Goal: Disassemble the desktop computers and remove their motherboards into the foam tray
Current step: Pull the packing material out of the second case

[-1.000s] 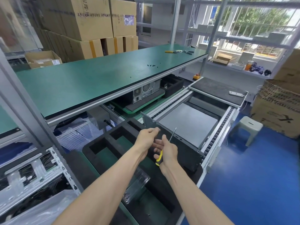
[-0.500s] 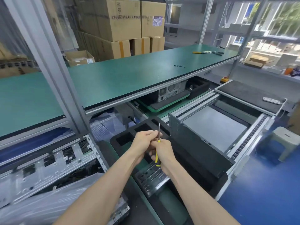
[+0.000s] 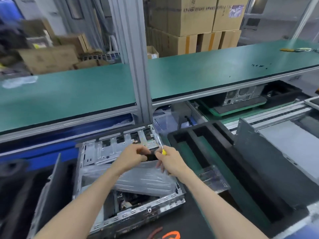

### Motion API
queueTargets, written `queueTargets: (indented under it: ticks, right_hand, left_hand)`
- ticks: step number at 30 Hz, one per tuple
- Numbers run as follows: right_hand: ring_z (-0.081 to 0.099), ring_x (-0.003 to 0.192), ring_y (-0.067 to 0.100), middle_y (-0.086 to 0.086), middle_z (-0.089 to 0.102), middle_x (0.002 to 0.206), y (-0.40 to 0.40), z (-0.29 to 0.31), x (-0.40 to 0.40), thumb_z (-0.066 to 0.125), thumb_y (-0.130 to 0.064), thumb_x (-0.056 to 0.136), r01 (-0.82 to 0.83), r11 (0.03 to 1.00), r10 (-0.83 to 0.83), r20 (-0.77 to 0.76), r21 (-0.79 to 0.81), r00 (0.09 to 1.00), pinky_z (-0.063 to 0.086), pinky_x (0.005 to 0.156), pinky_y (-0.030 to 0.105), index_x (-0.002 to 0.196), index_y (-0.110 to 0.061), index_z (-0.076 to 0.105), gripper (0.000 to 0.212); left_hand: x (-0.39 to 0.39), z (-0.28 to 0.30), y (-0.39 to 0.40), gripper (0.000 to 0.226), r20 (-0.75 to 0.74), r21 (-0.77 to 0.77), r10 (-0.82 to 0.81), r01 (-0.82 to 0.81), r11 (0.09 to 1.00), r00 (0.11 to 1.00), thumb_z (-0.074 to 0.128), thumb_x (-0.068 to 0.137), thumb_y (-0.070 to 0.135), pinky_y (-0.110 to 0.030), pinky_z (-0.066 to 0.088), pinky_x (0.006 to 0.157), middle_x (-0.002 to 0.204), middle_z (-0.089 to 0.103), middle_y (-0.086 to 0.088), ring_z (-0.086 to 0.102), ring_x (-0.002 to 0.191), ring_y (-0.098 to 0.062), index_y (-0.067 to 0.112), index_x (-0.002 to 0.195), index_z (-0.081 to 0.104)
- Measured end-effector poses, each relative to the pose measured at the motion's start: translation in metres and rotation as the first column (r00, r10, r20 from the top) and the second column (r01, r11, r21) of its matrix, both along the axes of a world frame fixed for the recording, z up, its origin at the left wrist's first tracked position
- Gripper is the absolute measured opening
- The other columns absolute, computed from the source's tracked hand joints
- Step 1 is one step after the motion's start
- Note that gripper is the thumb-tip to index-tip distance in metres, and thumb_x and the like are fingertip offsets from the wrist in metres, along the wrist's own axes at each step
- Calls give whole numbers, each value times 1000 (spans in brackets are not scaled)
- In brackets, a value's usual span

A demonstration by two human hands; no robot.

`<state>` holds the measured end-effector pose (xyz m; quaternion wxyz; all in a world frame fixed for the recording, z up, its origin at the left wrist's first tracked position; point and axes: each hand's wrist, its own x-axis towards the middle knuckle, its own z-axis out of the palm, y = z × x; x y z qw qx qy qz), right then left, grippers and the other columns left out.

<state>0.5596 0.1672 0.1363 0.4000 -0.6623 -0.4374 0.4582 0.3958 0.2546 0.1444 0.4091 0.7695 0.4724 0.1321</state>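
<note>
Hands now over open chassis; right hand gripping screwdriver, left hand grip unclear

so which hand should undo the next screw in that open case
Right, probably. The right hand already grips the screwdriver, its tip over the open case; the left hand holds no tool.

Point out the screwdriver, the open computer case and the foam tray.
screwdriver [image 3: 163,151], head view, yellow handle.
open computer case [image 3: 136,213], head view, near metal edge.
foam tray [image 3: 222,147], head view, black inner wall.
</note>
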Motion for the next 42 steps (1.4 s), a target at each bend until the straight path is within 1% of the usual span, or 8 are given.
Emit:
queueTargets:
  ticks: [4,7,10,13,19,24,29,42]
  right_hand:
    - [56,56,19,5,69,69,0,-12,-16,51,-13,89,-102,993,111,232,-52,966,48,51,30,83,-23,61,15]
    - [60,70,27,4,65,79,-3,-14,-23,50,-11,83,-122,990,141,334,-77,932,57,64,43,71,-29,56,22]
    - [63,79,30,2,62,84,-5,-12,-24,48,-13,86,-153,984,178,435,-91,882,56,72,47,69,-28,54,24]
    - [63,91,25,-2,61,103,-7,-12,-23,49,-16,90,-187,975,220,488,-116,845,54,83,43,78,-35,60,25]
    - [61,91,22,-10,58,104,-11,-18,-28,62,-35,82,-230,953,303,557,-199,773,52,87,40,88,-36,57,8]
    - [58,88,20,-9,61,106,-17,-27,-37,82,-63,59,-282,932,351,758,-227,551,42,72,35,112,-29,44,74]
    - [66,97,29,1,67,111,-19,-34,-46,86,-59,61,-334,894,417,829,-300,372,44,71,36,126,-23,43,86]
    - [67,90,25,-5,68,106,-20,-32,-46,81,-53,56,-348,913,371,790,-213,489,49,70,34,125,-33,46,80]
  left_hand:
    - [-44,-9,-2,90,-332,-52,-328,330,942,884,82,69,16,-13,26,105,147,42,12,37,129,-4,33,148,42]
    - [-56,-23,-6,125,-606,8,-397,504,863,689,87,60,44,-47,12,122,164,13,11,13,148,-15,52,153,5]
    - [-59,-43,-15,135,-730,134,-304,564,815,613,87,60,49,-53,3,121,164,11,15,3,151,-18,56,148,-15]
    - [-61,-57,-21,129,-742,284,-199,569,772,641,82,63,44,-46,6,121,155,35,10,16,148,-19,43,153,-10]
    - [-64,-69,-33,80,-736,467,-71,582,665,673,78,58,20,-47,24,115,123,59,7,40,137,-26,24,131,45]
    - [-67,-75,-33,60,-708,483,-28,513,709,706,71,67,15,-43,21,119,122,63,7,33,144,-22,22,121,47]
    - [-63,-73,-25,43,-658,487,-99,523,700,746,62,68,13,-35,30,111,113,65,5,41,129,-20,21,109,51]
    - [-65,-56,-29,31,-479,562,-114,404,722,870,60,54,21,-30,31,75,69,37,20,30,86,-10,28,79,43]
